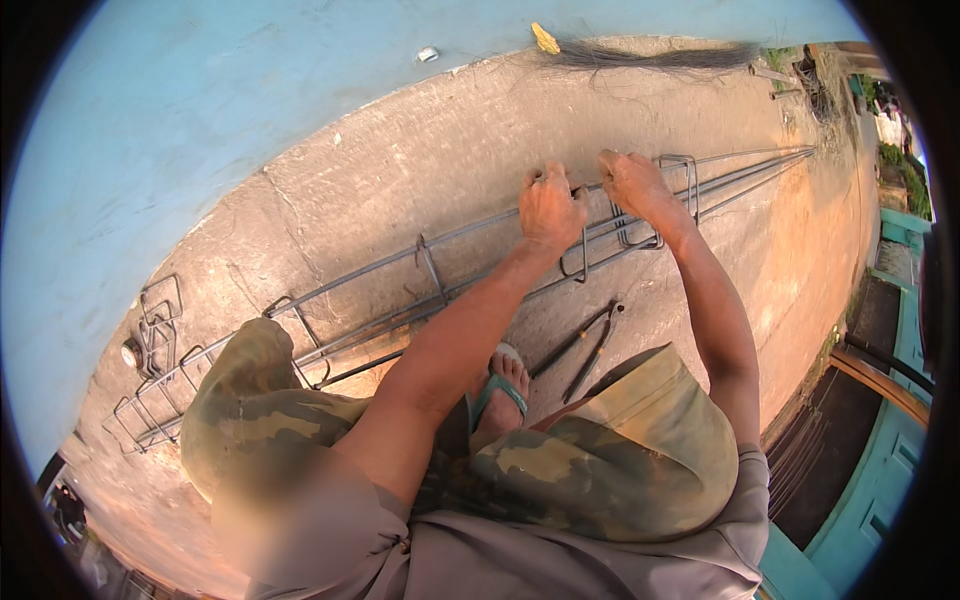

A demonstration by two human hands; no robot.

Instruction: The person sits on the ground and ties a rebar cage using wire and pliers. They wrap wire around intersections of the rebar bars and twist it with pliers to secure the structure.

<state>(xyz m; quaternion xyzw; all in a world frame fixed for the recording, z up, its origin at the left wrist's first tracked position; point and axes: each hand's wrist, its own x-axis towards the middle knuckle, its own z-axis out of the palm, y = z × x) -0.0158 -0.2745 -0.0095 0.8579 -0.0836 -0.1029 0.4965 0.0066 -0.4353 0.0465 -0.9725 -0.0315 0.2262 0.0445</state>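
Left hand (552, 208) and right hand (635, 185) near each other at upper bar (470, 229) of the rebar cage (433, 272), fingers curled; can't tell what they pinch. Cage lies across concrete floor (370, 170), pincers (593, 350) beside it.

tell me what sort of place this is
Probably an outdoor yard used for metalwork: a long cage of thin grey steel bars and rectangular hoops lies over rough tan concrete ground, a loose bundle of thin dark wire lies beyond, and green plants show at the right edge.
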